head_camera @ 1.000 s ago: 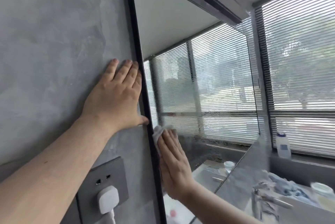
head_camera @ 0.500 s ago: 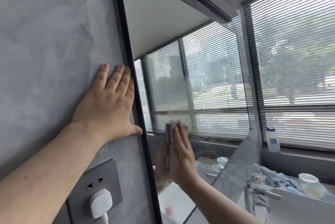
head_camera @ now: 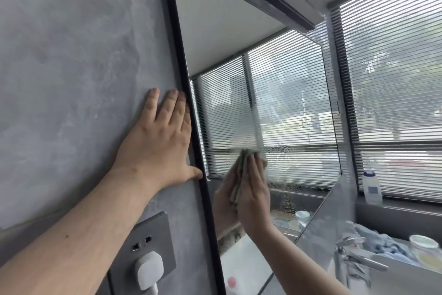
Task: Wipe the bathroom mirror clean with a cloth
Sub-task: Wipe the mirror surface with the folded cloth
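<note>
Hands flat: our left hand (head_camera: 157, 149) braces on the wall (head_camera: 59, 79), our right hand (head_camera: 254, 189) presses the cloth (head_camera: 240, 170) against the mirror (head_camera: 239, 43), now slid rightward from the frame (head_camera: 191, 127) toward remaining smears (head_camera: 282, 153)

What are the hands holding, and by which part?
The right hand presses the cloth flat to the mirror, covering its middle; no grip. The left hand holds nothing, flat on the wall.

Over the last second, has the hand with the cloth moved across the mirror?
Yes. The right hand with the cloth slid rightward, away from the mirror's black frame.
</note>
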Demonstrator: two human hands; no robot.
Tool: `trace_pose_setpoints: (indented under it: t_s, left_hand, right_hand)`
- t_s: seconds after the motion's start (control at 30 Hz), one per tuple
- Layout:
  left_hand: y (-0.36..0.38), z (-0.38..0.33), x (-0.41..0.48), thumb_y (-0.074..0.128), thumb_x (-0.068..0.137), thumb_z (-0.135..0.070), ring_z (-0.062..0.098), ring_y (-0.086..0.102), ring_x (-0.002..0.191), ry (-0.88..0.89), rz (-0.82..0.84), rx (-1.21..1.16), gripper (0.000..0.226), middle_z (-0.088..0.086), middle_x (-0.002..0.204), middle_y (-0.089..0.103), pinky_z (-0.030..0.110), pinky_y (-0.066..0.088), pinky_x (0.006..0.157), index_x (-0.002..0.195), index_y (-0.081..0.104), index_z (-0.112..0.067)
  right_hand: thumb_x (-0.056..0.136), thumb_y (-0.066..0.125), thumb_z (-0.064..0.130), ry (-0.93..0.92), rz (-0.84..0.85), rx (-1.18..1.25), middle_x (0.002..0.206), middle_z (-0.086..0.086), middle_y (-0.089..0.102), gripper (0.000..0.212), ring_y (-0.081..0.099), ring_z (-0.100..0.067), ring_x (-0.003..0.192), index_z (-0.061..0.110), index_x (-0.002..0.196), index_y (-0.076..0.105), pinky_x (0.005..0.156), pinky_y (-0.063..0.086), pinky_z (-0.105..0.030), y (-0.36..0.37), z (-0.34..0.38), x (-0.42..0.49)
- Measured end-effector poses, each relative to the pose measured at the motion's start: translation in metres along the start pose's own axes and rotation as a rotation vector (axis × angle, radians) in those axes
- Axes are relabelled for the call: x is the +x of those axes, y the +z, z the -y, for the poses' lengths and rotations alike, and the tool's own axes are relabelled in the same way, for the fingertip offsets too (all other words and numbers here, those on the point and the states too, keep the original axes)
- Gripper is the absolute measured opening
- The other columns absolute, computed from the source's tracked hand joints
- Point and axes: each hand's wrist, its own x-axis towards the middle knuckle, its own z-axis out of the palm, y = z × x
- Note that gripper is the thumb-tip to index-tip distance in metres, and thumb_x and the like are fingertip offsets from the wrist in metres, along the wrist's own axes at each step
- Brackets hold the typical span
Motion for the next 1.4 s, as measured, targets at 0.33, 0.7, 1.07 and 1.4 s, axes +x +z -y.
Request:
trace_pose_setpoints:
  t_s: [0.33,0.7,1.07,1.4]
  left_hand:
    - [0.004,0.0,-0.002,0.02,0.072,-0.094,0.038,-0.018,0.149,0.007,-0.002,-0.061,0.13,0.026,0.159,-0.018,0.059,-0.013,0.116,0.149,-0.014,0.005]
    - [0.003,0.001,-0.001,0.024,0.073,-0.092,0.04,-0.014,0.15,0.013,-0.004,-0.056,0.129,0.028,0.16,-0.014,0.061,-0.011,0.116,0.15,-0.008,0.006]
    - [0.001,0.001,-0.002,0.025,0.074,-0.092,0.039,-0.018,0.149,0.004,0.001,-0.071,0.126,0.027,0.159,-0.018,0.059,-0.018,0.115,0.138,-0.021,0.005]
    - [0.005,0.001,-0.001,0.018,0.073,-0.093,0.04,-0.02,0.148,0.012,0.0,-0.049,0.127,0.028,0.147,-0.03,0.06,-0.014,0.116,0.136,-0.027,0.007]
  right_hand:
    - [0.102,0.031,0.024,-0.394,0.091,-0.183,0.161,0.01,0.027,0.051,0.02,-0.009,0.151,0.016,0.152,0.03,0.123,0.018,-0.028,0.007,0.014,0.006]
    - [0.104,0.037,0.016,0.24,-0.121,-0.126,0.16,0.008,0.031,0.049,0.021,-0.005,0.149,0.016,0.152,0.035,0.126,0.015,-0.037,-0.039,-0.061,0.006]
    - [0.105,0.032,0.021,-0.322,0.144,-0.131,0.158,0.014,0.027,0.045,0.015,0.005,0.148,0.023,0.149,0.031,0.119,0.013,-0.014,0.013,0.051,0.028]
    - [0.1,0.034,0.027,-0.092,-0.006,-0.081,0.155,0.022,0.032,0.048,0.024,0.001,0.147,0.025,0.148,0.038,0.121,0.018,-0.022,-0.01,-0.032,0.011]
